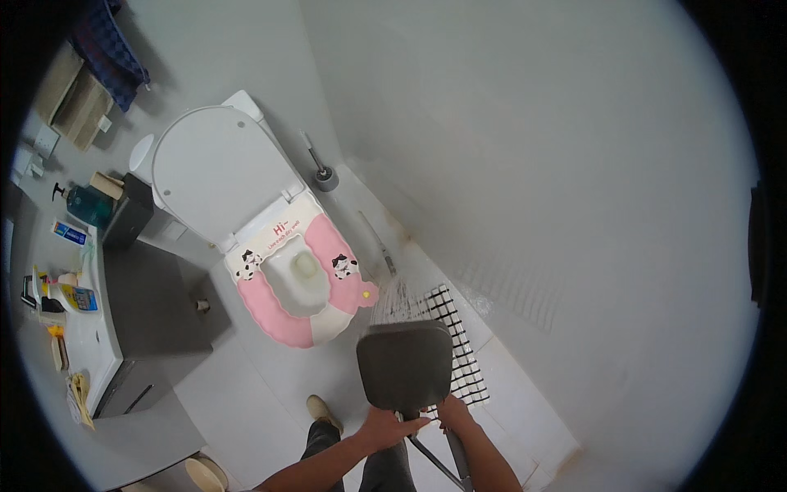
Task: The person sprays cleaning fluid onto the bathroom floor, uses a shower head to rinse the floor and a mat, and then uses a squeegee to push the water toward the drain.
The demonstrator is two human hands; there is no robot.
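My left hand (384, 427) is closed around the neck of a dark grey square shower head (404, 364). Fine jets of water (399, 298) leave its far edge and fall towards the floor beside the toilet. My right hand (456, 415) is just right of the neck, its fingers curled round a thick grey handle (458, 455). How this handle joins other things cannot be seen. Partly hidden behind the shower head is a white panel with black grid lines (458, 344). A slim rod (380, 243) lies on the floor near the spray.
The toilet (304, 264) has its lid (215, 169) raised and a pink-and-white seat cover (276, 317). A toilet brush holder (327, 179) stands by the wall. Left, a grey vanity (147, 301) carries bottles and a sink; towels (83, 104) hang above. Water wets the right wall (510, 289).
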